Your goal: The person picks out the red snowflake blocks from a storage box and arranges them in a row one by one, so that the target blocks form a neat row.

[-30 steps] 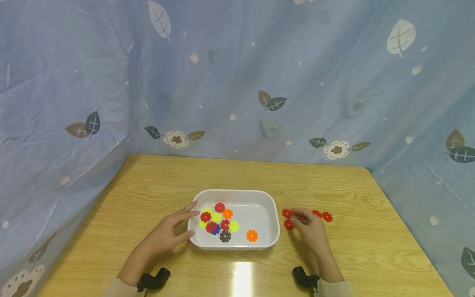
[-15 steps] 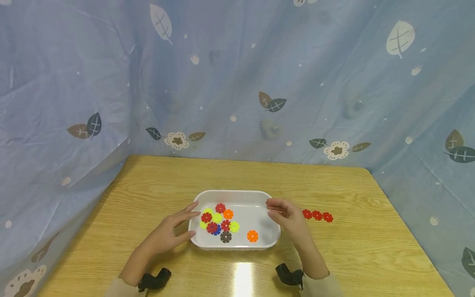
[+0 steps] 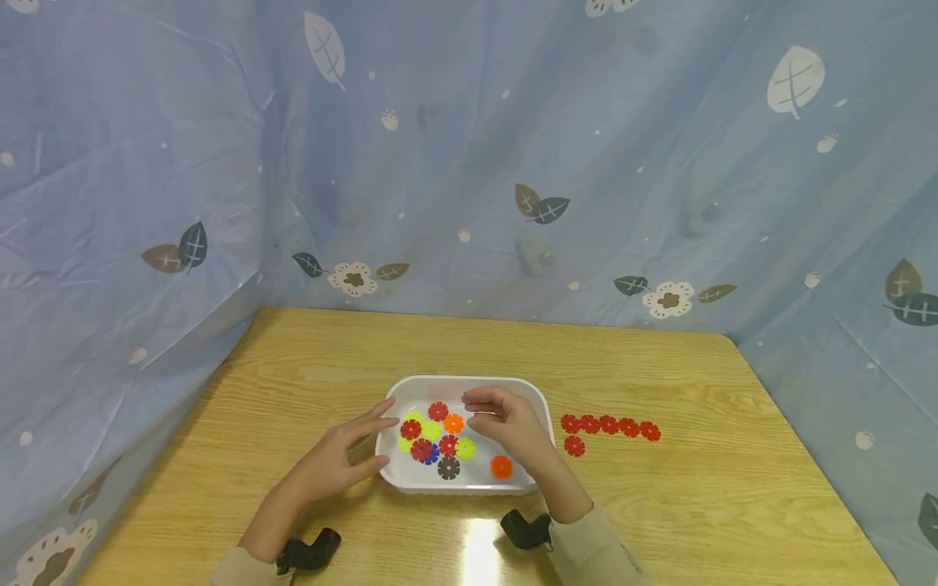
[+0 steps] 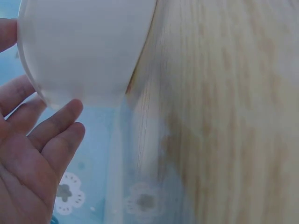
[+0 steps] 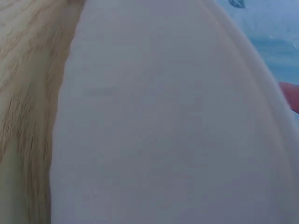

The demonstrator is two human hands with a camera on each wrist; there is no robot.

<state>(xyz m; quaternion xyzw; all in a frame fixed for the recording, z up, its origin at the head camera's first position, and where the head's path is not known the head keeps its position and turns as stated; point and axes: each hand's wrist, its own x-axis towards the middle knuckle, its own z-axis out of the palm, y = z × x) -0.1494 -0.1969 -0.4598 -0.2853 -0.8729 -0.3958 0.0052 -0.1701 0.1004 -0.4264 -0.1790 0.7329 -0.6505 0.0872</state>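
A white plastic tray [image 3: 538,407] sits mid-table in the head view. Several flower-shaped plastic discs lie in it, among them a red disc [image 3: 438,411], an orange disc [image 3: 501,467] and a dark grey disc [image 3: 449,467]. My left hand [image 3: 339,460] touches the tray's left end, its fingers spread. In the left wrist view, its fingertips [image 4: 70,109] lie by the tray's outer wall [image 4: 88,51]. Over the tray's right half hovers my right hand [image 3: 509,423], loosely bent, with no disc visible in it. The tray wall [image 5: 163,116] mostly fills the right wrist view; a fingertip [image 5: 290,95] shows beyond.
Right of the tray, several red discs [image 3: 609,425] form a row on the wooden table [image 3: 696,488]. One more red disc [image 3: 575,445] lies below the row's left end. A blue patterned cloth [image 3: 469,163] hangs behind and at both sides.
My right hand has moved left from the red discs to above the tray, uncovering the row's left end and the disc below it. The left hand stays at the tray's left end.
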